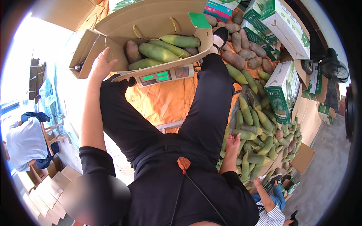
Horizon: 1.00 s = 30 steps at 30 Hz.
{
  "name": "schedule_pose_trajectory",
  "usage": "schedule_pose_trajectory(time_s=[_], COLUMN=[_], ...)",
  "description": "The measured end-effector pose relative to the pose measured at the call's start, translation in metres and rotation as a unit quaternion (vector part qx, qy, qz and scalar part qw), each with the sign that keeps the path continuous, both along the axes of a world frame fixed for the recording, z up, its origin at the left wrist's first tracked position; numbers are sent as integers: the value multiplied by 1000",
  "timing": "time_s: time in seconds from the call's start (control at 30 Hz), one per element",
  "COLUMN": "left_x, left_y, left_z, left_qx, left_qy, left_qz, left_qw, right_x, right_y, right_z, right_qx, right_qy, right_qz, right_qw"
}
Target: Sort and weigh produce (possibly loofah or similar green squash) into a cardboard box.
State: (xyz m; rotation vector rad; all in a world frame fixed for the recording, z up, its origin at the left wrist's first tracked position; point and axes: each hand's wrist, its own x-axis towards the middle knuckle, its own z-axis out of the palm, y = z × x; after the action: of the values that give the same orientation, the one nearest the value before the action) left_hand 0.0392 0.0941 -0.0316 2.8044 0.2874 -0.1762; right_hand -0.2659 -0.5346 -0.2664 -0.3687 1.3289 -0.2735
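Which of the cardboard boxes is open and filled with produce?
The plain brown box sitting on the scale, which the left hand touches at its flap. The green-and-white boxes to the right are closed.

Open cardboard box [113, 26] of green gourds [158, 52] atop a scale [166, 75].

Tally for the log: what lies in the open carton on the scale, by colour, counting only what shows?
Green long vegetables: 4
Brown tubers: 2 (one half hidden at the right end)
Total: 6
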Motion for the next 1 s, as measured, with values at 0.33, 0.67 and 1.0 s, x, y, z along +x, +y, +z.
schedule_pose_trajectory(time_s=[0.33,0.67,1.0], left_x=[-2,-5,14], left_y=[-9,7,2], left_z=[9,3,-13], left_qx=[-8,-24,-74], left_qy=[6,-26,-86], left_qz=[-11,-8,63], left_qw=[1000,999,992], right_x=[41,59,65], right_y=[16,68,21], right_z=[15,0,-57], right_qx=[-42,-78,-214], right_qy=[-18,110,216], right_qz=[145,365,389], right_qw=[988,921,870])
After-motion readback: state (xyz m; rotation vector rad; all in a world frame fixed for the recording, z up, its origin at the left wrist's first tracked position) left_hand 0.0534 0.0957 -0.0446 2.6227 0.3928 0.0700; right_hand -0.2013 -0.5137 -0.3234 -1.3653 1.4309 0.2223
